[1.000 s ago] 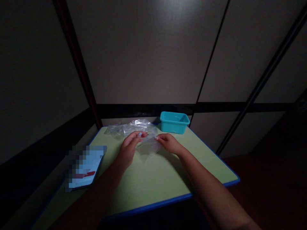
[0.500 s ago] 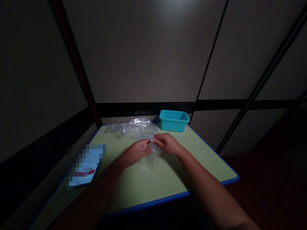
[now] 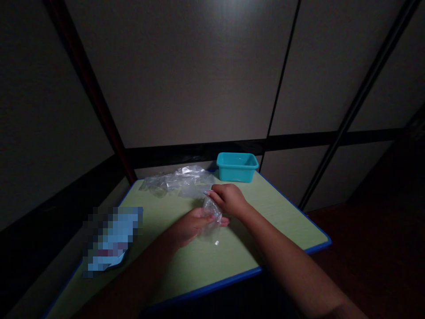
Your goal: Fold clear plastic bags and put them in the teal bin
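A small clear plastic bag [image 3: 211, 210] hangs between my two hands above the green tabletop. My right hand [image 3: 228, 199] pinches its upper end between thumb and fingers. Lower down and to the left, my left hand [image 3: 195, 225] holds the bag's middle, its thumb on top and its fingers reaching out behind the plastic. The bag's lower end hangs loose toward the near side. Behind the hands lies a crumpled heap of clear plastic bags [image 3: 179, 179].
A turquoise bin [image 3: 236, 173] stands at the table's back right. On the left lies a flat light-blue item [image 3: 116, 239], partly pixelated. The green table [image 3: 282, 221] has a blue edge, with dark panelled doors behind it.
My left hand has moved down along the small bag, away from my right hand, and its fingers now show behind the plastic. My right hand stays near the top. The view has shifted slightly.
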A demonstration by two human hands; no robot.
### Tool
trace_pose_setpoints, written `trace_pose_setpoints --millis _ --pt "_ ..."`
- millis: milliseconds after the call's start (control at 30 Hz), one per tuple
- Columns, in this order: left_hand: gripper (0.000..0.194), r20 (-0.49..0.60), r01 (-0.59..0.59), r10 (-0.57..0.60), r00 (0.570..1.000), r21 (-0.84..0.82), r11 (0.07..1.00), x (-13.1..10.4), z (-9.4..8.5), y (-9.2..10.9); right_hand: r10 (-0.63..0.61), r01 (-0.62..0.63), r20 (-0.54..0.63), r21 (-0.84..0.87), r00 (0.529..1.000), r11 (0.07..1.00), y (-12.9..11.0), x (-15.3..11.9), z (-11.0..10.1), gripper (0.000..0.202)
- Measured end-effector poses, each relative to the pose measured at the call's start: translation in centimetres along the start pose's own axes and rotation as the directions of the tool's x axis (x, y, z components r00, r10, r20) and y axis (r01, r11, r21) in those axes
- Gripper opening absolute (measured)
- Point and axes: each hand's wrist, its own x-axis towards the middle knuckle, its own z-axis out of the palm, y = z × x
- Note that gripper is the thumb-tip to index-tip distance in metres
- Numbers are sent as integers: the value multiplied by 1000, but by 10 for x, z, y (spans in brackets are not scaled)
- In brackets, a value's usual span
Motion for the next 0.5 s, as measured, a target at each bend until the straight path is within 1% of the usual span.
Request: trace_pose_setpoints --millis 100,267,400,433,500 --pt "31 2 28 -27 1000 -70 997 0 4 -2 29 -29 -15 5 999 1000 0 0 0 38" --pt "32 66 90 -84 994 -100 991 0 4 -4 -42 42 -6 177 999 983 4 2 1 35" --pt "36 127 138 -118 985 -162 977 0 2 -5 -43 39 9 252 999 967 8 3 4 38" --pt "37 129 139 -117 985 -180 974 0 2 -4 -38 34 10 255 999 966 9 3 5 39" --pt "37 100 117 -99 990 -198 973 0 2 -2 -30 26 12 257 999 966 9 4 5 39"
